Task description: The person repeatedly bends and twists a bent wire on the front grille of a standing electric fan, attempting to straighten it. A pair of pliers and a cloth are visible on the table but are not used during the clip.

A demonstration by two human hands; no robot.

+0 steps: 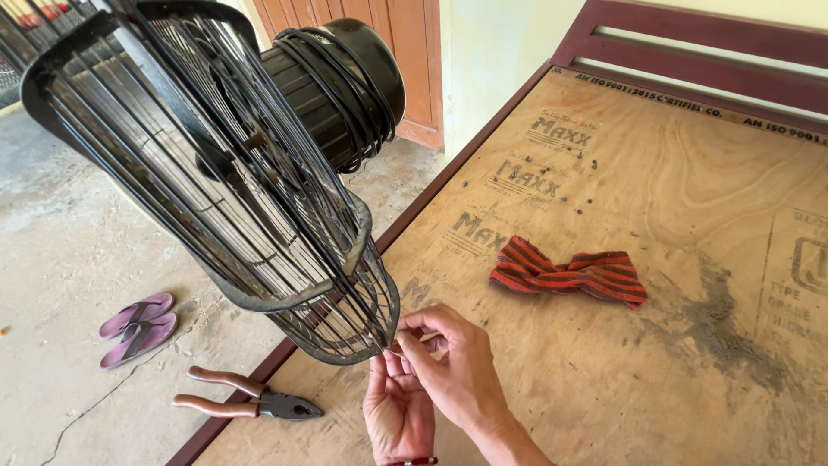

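Observation:
A black wire-cage fan [250,181] stands tilted over the left edge of a plywood bed board [655,259], its motor housing [345,82] wrapped in black cord. My left hand [397,410] is palm up just under the lower rim of the cage. My right hand [453,362] is above it, fingers pinched at the rim of the front guard [362,324], where a small thin part sits between the fingertips; what it is I cannot tell.
Pliers with reddish-brown handles [246,404] lie on the board's near-left corner. A red and black striped cloth [573,272] lies mid-board. A pair of purple sandals [138,326] rests on the concrete floor at left. A dark red bed rail [690,39] and a wooden door [405,60] are behind.

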